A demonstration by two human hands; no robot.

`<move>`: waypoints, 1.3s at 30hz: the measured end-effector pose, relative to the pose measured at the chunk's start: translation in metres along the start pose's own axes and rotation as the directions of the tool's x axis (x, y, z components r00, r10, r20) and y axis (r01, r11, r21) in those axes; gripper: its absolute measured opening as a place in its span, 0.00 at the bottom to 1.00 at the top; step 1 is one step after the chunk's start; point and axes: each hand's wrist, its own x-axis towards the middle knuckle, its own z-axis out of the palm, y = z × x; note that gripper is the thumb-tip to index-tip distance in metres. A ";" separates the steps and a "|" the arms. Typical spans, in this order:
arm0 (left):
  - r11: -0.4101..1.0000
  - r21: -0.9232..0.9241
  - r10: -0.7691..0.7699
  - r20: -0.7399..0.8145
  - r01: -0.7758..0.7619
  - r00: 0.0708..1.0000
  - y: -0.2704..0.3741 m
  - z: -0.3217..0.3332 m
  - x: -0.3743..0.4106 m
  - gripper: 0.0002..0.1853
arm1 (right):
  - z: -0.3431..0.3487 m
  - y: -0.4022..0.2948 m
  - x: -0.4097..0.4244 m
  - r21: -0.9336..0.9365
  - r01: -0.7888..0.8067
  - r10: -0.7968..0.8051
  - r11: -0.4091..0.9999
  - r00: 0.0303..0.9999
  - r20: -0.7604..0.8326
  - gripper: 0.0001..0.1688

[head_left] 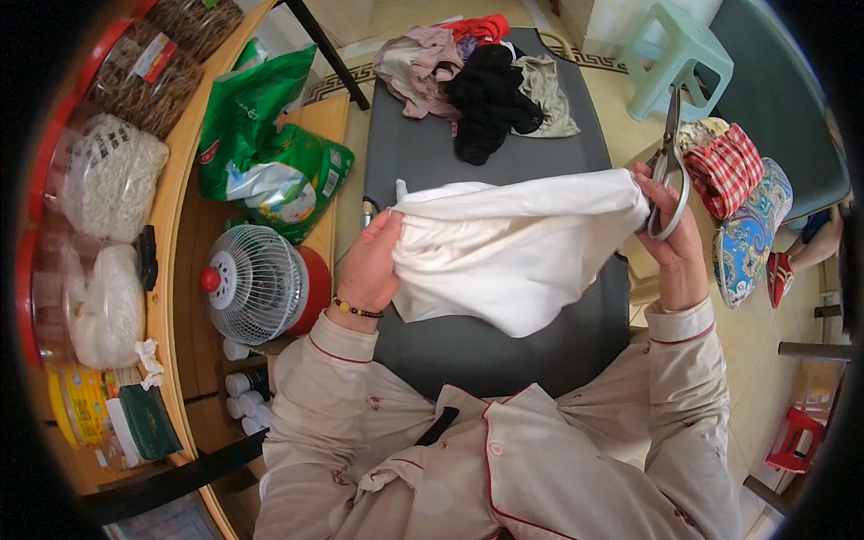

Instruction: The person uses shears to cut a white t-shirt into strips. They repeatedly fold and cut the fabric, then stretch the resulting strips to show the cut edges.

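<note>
A piece of white cloth point(499, 250) is stretched between my two hands, over a dark grey padded surface point(439, 358). My left hand point(368, 260) pinches its left edge between thumb and fingers. At its upper right corner, my right hand point(668, 223) grips the cloth and also carries a pair of scissors point(671, 162), whose blades point up and away. The scissor handles hang around the fingers of that hand. Farther along the padded surface lies a pile of clothes: a black garment point(493, 94), a pink garment point(422, 67), a grey one point(547, 94) and a red one point(476, 28).
To the left, wooden shelves point(182, 169) hold red-lidded jars point(108, 179), green bags point(277, 169) and a small fan point(253, 283). At the right are a pale green stool point(682, 61), a red checked cloth point(725, 169), a blue paisley cloth point(749, 236) and another person's foot point(779, 277).
</note>
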 end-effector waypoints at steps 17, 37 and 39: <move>0.704 0.695 0.211 -0.010 -0.144 0.978 0.002 0.006 0.000 0.14 | 0.010 0.027 -0.001 -0.318 0.050 -0.012 0.947 0.993 0.121 0.10; 0.996 0.005 -0.093 0.139 0.093 0.986 -0.022 0.020 -0.007 0.20 | 0.063 0.104 -0.052 -0.429 0.081 0.132 0.900 0.886 0.444 0.09; 0.991 -0.049 -0.117 0.175 0.127 0.978 -0.025 0.026 -0.011 0.21 | 0.065 0.122 -0.057 -0.454 0.105 0.121 0.885 0.889 0.441 0.08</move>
